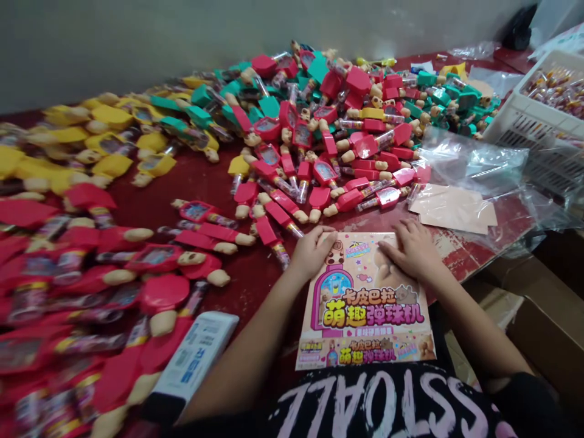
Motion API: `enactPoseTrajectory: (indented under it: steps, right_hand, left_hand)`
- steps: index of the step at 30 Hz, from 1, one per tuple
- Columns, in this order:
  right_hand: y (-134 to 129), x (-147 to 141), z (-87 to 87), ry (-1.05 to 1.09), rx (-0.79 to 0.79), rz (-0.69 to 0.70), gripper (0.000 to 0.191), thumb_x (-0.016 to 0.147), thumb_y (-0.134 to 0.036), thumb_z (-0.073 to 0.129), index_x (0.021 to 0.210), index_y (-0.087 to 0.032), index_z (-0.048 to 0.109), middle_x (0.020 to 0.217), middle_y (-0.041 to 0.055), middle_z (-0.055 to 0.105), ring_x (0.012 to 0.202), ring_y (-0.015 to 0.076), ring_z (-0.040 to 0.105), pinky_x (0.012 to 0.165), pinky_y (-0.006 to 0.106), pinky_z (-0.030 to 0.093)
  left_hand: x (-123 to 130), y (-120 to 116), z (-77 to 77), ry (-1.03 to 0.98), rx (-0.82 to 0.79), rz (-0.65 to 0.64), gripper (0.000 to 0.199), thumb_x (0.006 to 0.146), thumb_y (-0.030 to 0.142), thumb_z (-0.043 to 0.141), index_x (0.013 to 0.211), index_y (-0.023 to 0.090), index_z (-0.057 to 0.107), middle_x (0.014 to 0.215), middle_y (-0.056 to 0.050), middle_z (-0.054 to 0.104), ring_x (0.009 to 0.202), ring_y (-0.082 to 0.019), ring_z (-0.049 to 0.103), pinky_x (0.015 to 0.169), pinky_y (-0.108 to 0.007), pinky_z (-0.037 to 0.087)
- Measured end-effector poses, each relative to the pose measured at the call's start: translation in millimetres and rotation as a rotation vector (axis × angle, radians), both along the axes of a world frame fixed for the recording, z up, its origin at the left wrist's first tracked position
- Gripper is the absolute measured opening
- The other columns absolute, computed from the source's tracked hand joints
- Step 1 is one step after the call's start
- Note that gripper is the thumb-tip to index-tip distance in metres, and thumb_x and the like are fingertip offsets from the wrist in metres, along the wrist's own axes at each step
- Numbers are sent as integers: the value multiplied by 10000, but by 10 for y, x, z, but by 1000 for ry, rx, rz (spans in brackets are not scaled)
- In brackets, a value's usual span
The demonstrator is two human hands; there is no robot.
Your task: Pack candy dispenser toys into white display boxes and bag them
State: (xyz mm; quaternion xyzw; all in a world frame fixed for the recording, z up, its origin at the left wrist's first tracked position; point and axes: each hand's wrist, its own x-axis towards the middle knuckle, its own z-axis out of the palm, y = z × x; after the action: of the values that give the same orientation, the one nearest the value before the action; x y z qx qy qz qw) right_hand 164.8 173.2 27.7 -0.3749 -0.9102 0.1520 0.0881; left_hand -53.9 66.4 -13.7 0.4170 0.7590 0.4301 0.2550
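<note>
Yellow toys (114, 115) lie far left on the surface (201, 185), red toys (164, 293) near left beside a white packet (198, 350). A mixed pile (301, 131) blocks the far middle. Near middle, the left hand (314, 252) and right hand (411, 248) grip the far corners of a printed carton (360, 304). Right: paper sheets (449, 210), plastic bags (474, 161), a white basket (511, 115).

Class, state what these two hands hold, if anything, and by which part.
The left hand and right hand touch the printed carton at its far corners; gripping or merely resting, I cannot tell.
</note>
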Motion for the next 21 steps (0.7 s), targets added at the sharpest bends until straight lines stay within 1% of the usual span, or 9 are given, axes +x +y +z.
enactPoseTrajectory:
  steps: [2, 5, 8, 12, 16, 21]
  right_hand:
    - [15, -11, -1, -60, -49, 22, 364, 908, -465, 513, 1063, -149, 605, 1121, 139, 617, 1068, 303, 559, 926, 443, 448]
    - [11, 14, 3, -62, -37, 58, 329, 917, -462, 487, 964, -160, 609, 1026, 114, 630, 978, 273, 572, 865, 401, 454]
    - [-27, 38, -11, -44, -14, 81, 335, 917, -447, 485, 1021, -149, 598, 1043, 113, 620, 1002, 270, 558, 877, 383, 438]
    - [-109, 64, -47, -41, 2, 56, 410, 909, -452, 485, 1147, -129, 569, 1108, 126, 601, 1045, 290, 541, 910, 395, 425]
    - [-179, 90, -64, -51, 15, 10, 433, 907, -465, 466, 1158, -128, 570, 1092, 134, 597, 1026, 302, 547, 893, 409, 432]
    - [-249, 142, -85, -25, 24, 1, 456, 902, -461, 464, 1174, -107, 557, 1091, 148, 590, 1018, 314, 546, 897, 444, 434]
  left_hand:
    - [82, -73, 1, 15, -46, 10, 525, 723, 644, 485, 868, 154, 607, 825, -79, 658, 772, -254, 607, 723, -373, 473]
    - [144, -191, 35, 36, -90, 37, 502, 713, 638, 509, 867, 166, 586, 795, -56, 648, 740, -238, 591, 676, -341, 440]
    - [152, -256, 56, 22, -106, 36, 500, 704, 638, 515, 865, 170, 587, 781, -46, 646, 716, -227, 586, 662, -329, 440]
    - [162, -300, 34, 4, -79, 49, 521, 686, 636, 503, 888, 164, 595, 846, -57, 659, 782, -232, 599, 722, -331, 468]
    - [180, -327, 26, -3, -71, 57, 528, 680, 634, 508, 884, 160, 614, 863, -68, 669, 802, -240, 606, 724, -330, 482]
    - [195, -347, 46, 5, -70, 48, 536, 694, 632, 504, 899, 158, 648, 908, -82, 685, 848, -253, 621, 733, -331, 508]
